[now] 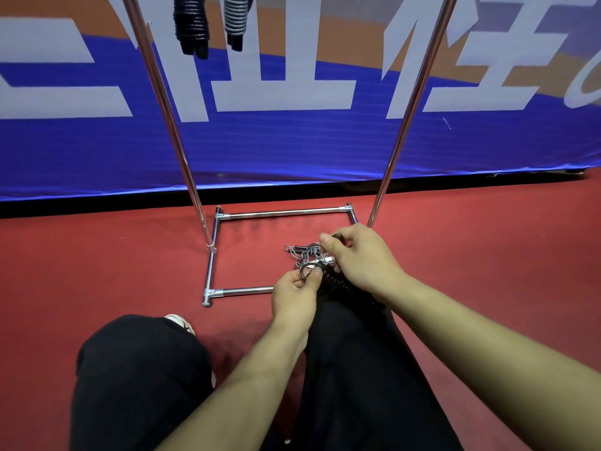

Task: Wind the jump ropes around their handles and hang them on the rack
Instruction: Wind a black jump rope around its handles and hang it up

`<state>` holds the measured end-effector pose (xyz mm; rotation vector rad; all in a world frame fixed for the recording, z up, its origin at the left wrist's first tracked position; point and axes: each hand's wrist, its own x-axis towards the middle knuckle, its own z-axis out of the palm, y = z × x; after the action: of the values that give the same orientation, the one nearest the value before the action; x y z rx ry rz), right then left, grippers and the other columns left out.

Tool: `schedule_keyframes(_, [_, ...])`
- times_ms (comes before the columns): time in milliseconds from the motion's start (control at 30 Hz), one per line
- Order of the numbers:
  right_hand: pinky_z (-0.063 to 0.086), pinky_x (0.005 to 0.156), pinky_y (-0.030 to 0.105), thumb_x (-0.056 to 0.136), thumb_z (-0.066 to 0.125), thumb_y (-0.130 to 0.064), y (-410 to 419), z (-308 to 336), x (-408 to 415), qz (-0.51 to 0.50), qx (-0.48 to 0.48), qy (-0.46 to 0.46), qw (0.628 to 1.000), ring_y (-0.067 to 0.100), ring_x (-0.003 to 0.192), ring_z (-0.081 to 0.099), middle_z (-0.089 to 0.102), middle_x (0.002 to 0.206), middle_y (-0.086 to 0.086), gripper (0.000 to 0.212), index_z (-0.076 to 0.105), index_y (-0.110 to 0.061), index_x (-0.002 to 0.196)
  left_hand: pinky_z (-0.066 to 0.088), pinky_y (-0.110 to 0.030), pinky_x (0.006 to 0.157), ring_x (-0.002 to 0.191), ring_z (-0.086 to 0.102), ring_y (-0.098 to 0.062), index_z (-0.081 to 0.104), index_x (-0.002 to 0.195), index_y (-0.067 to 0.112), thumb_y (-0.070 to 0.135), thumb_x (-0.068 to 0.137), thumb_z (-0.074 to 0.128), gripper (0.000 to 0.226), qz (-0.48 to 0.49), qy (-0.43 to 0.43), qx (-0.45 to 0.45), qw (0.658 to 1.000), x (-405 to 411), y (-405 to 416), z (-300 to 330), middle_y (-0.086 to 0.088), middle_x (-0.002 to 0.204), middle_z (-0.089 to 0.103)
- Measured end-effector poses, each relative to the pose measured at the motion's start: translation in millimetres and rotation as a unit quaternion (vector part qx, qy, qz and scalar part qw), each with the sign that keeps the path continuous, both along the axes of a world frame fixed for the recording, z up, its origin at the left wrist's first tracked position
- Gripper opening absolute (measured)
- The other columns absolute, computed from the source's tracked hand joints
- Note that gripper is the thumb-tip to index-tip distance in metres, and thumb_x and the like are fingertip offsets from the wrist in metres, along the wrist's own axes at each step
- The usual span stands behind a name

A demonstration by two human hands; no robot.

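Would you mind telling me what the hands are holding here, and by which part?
Both hands grip one jump rope: the left hand pinches its cord, the right hand holds its wound handles.

Bright, even light; bowed wide-angle edges

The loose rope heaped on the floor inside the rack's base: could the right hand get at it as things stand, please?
Probably yes. The loose rope lies just beside the right hand, with only bare floor around it. That hand is busy, though, gripping the wound handles, so it would have to let go first.
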<state>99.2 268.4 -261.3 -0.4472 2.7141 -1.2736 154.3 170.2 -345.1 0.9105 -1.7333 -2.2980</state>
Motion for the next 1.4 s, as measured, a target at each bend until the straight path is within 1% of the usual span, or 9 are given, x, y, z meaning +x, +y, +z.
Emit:
schedule_keyframes(200, [0.044, 0.063, 0.031, 0.1, 0.048, -0.033, -10.2, -24.8, -11.7, -0.062, -0.072, -0.001, 0.995, 0.009, 0.06, 0.05, 0.056, 0.063, -0.008, 0.031, 0.058, -0.015, 0.077, 0.05, -0.06, 0.086, 0.073, 0.053, -0.02, 0.05, 0.07, 0.022, 0.056, 0.064, 0.068, 0.039, 0.002, 0.019, -0.034, 0.999, -12.7, -3.5, -34.1, -0.006, 0.073, 0.056])
schedule_keyframes(433, [0.042, 0.05, 0.027, 0.103, 0.045, -0.033, -13.4, -16.1, -32.7, -0.071, -0.149, -0.233, 0.958, 0.015, 0.052, 0.042, 0.045, 0.073, 0.003, 0.027, 0.054, -0.01, 0.091, 0.055, -0.038, 0.065, 0.05, 0.06, -0.016, 0.046, 0.068, 0.021, 0.03, 0.087, 0.072, 0.034, 0.037, 0.036, -0.075, 0.996, -11.8, -7.0, -23.5, -0.004, 0.061, 0.063])
schedule_keyframes(567, [0.041, 0.064, 0.033, 0.101, 0.048, -0.035, -11.0, -19.8, -36.7, 0.011, 0.069, 0.011, 0.997, 0.021, 0.069, 0.055, 0.062, 0.075, 0.0, 0.027, 0.058, -0.014, 0.088, 0.043, -0.034, 0.057, 0.041, 0.05, -0.016, 0.044, 0.067, 0.019, 0.03, 0.086, 0.073, 0.036, -0.003, 0.039, -0.119, 0.992, -19.7, -10.6, -11.8, 0.001, 0.054, 0.062])
schedule_keyframes(667, [0.042, 0.069, 0.037, 0.1, 0.048, -0.035, -7.4, -30.2, -26.5, 0.05, 0.096, 0.159, 0.981, 0.021, 0.082, 0.052, 0.063, 0.079, -0.003, 0.019, 0.058, -0.019, 0.093, 0.035, -0.026, 0.052, 0.039, 0.045, -0.002, 0.041, 0.066, 0.016, 0.025, 0.086, 0.073, 0.039, -0.023, 0.053, -0.185, 0.981, -21.8, -14.8, 0.0, 0.004, 0.053, 0.049])
schedule_keyframes(933, [0.033, 0.061, 0.03, 0.102, 0.047, -0.028, -10.1, -41.5, -36.1, 0.088, 0.064, 0.088, 0.99, 0.021, 0.067, 0.055, 0.062, 0.07, -0.001, 0.016, 0.05, -0.017, 0.09, 0.027, -0.039, 0.056, 0.053, 0.037, -0.024, 0.038, 0.066, 0.019, 0.042, 0.087, 0.067, 0.043, -0.013, 0.045, -0.356, 0.933, -20.1, -15.8, -12.5, 0.004, 0.047, 0.039])
schedule_keyframes(1000, [0.034, 0.061, 0.031, 0.102, 0.046, -0.029, -10.2, -43.9, -39.5, 0.076, 0.073, 0.074, 0.992, 0.024, 0.069, 0.056, 0.063, 0.071, 0.002, 0.019, 0.05, -0.014, 0.091, 0.036, -0.04, 0.059, 0.053, 0.042, -0.021, 0.044, 0.071, 0.019, 0.042, 0.085, 0.07, 0.037, -0.005, 0.043, -0.307, 0.951, -20.2, -13.6, -15.7, 0.006, 0.051, 0.047])
schedule_keyframes(1100, [0.037, 0.063, 0.036, 0.102, 0.046, -0.03, -10.0, -47.4, -43.1, 0.053, 0.085, 0.066, 0.993, 0.031, 0.07, 0.055, 0.063, 0.072, 0.007, 0.023, 0.051, -0.008, 0.094, 0.044, -0.033, 0.055, 0.056, 0.054, -0.011, 0.057, 0.101, 0.025, 0.03, 0.081, 0.079, 0.03, 0.017, 0.025, -0.066, 0.997, -21.4, -15.0, -9.3, 0.003, 0.07, 0.066])
schedule_keyframes(1200, [0.043, 0.066, 0.04, 0.102, 0.046, -0.03, -10.5, -48.9, -45.7, 0.034, 0.096, 0.064, 0.993, 0.034, 0.072, 0.056, 0.064, 0.073, 0.011, 0.024, 0.051, -0.007, 0.093, 0.05, -0.023, 0.058, 0.064, 0.061, -0.009, 0.058, 0.115, 0.016, 0.014, 0.083, 0.077, 0.037, -0.01, 0.036, 0.112, 0.993, -20.2, -16.8, 0.0, -0.003, 0.084, 0.07])
schedule_keyframes(1400, [0.038, 0.066, 0.031, 0.1, 0.049, -0.028, -9.1, -46.2, -39.3, 0.031, 0.076, 0.088, 0.993, 0.023, 0.072, 0.059, 0.065, 0.075, 0.0, 0.019, 0.057, -0.012, 0.094, 0.05, -0.039, 0.095, 0.091, 0.065, -0.022, 0.059, 0.118, 0.012, -0.014, 0.083, 0.065, 0.044, -0.028, 0.079, 0.126, 0.988, -11.8, -11.3, -1.0, -0.008, 0.094, 0.07])
